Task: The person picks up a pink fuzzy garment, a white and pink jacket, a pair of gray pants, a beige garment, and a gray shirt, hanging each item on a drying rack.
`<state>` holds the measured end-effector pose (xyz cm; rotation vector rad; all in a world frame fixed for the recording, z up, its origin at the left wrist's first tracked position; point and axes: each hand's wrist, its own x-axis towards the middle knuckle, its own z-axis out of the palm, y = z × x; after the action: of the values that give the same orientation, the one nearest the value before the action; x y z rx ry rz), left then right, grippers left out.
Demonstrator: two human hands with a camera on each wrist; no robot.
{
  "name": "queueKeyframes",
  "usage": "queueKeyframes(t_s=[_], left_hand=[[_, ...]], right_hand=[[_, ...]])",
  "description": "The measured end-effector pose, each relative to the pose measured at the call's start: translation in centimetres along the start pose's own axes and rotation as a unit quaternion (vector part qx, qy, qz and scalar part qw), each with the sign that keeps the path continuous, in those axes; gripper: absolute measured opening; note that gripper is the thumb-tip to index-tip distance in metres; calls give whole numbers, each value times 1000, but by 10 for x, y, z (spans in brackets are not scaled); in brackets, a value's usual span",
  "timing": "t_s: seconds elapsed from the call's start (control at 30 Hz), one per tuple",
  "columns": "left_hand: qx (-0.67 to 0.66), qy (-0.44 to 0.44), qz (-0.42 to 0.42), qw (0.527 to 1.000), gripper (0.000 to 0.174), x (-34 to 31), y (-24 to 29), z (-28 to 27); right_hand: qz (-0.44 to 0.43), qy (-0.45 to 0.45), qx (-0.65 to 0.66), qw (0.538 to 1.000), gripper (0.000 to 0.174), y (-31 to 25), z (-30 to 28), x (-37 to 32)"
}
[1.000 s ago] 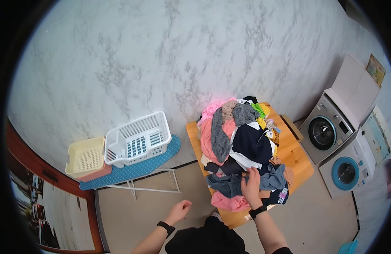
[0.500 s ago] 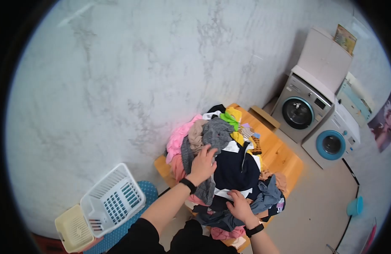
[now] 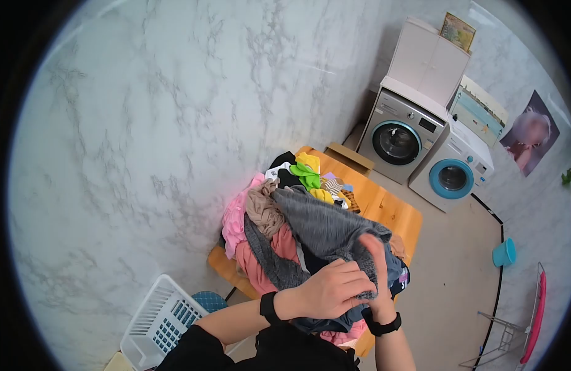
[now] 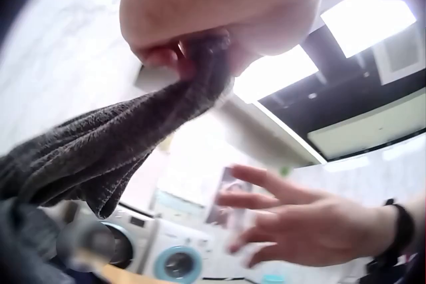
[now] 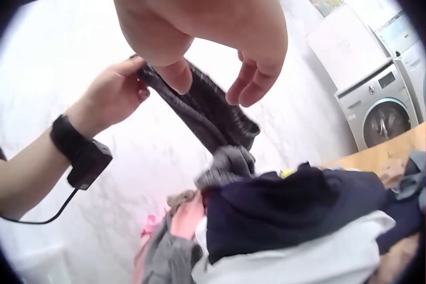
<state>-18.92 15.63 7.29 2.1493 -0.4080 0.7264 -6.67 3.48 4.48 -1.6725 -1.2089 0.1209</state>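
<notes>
My left hand (image 3: 336,289) grips one end of a heathered grey garment (image 3: 325,226), lifted and stretched over the pile of clothes; its far end still lies among them. In the left wrist view the bunched grey cloth (image 4: 113,137) hangs down from the curled fingers. My right hand (image 3: 379,266) is close beside the left one, partly behind it in the head view. The left wrist view shows this right hand (image 4: 306,224) with fingers spread, holding nothing. Below it in the right wrist view lie a navy garment (image 5: 293,207) and a white one (image 5: 299,257).
The pile, with pink clothes (image 3: 234,216) at left, covers much of a wooden table (image 3: 390,210). A white basket (image 3: 150,315) stands on a blue ironing board (image 3: 209,301) at lower left. Two washing machines (image 3: 396,139) and a blue bucket (image 3: 504,252) are to the right.
My left hand came up from the lower left to the pile, took hold of the grey garment and pulled it up toward me. My right hand left the near clothes. The head view turned right.
</notes>
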Motion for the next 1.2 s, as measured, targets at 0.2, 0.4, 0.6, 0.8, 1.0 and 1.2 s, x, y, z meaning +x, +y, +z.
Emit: queueKeyframes(t_s=[0.2,0.4,0.6,0.8,1.0,1.2], left_hand=[[-16,49,-71,996,24,-1,18,11],[213,87,-90,969,70,-4,-13,38],[420,150,-310,840,86,-79,-100,45],[461,45,-229,856,32,-95,-123,32],[429,-37,-157,889,38,-82,-137,-3],[395,-119,-111,904,45,-80,-148,-14]], right_hand=[[-14,-42,-145,988,25,19,-38,-34],[19,318,168,933,20,-24,-143,-42],[-81,407,173,893,32,-40,-291,-99],[-47,514,146,844,35,-35,-383,-156],[-129,531,86,833,43,-65,-541,-242],[-190,647,-56,736,26,-121,-652,-348]])
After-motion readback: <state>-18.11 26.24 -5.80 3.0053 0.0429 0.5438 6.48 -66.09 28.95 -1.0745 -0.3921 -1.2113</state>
